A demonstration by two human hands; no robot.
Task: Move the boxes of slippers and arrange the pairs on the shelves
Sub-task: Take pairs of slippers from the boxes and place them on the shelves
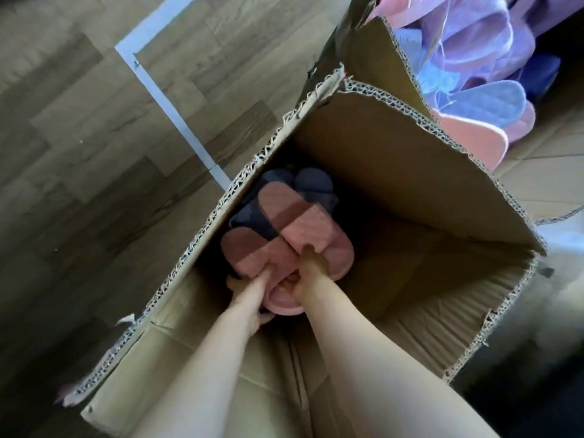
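Reaching down into a tall cardboard box (pixel 395 172), both bare forearms run from the near edge of the view to the bottom of the carton. The left hand (pixel 252 295) is wrapped around the heel end of the pink slippers (pixel 278 235). One finger stretches forward along the top and the rest curl under the rim, so this grip is closed on the footwear. The right hand (pixel 311 267) sits just beside it, touching the same bundle. Its fingers are curled down into the gap at the heels and the thumb lies on the upper surface, again a closed grip on the pink slippers. Motion blur softens the fingertips, so the exact finger placement is hard to read.

The pink slippers lie soles up at the bottom of the box, against its left wall, half in shadow and half in a band of light. Beneath and beyond them lie dark blue slippers (pixel 303 184), pushed towards the far corner. The box's top edges are rough-cut, showing the corrugation.

Past the far wall stands a second carton (pixel 373 49), holding purple, blue and pink slippers (pixel 486 58) in clear plastic. To the left, a white bar (pixel 167 99) lies across the wood-patterned floor (pixel 79 121).
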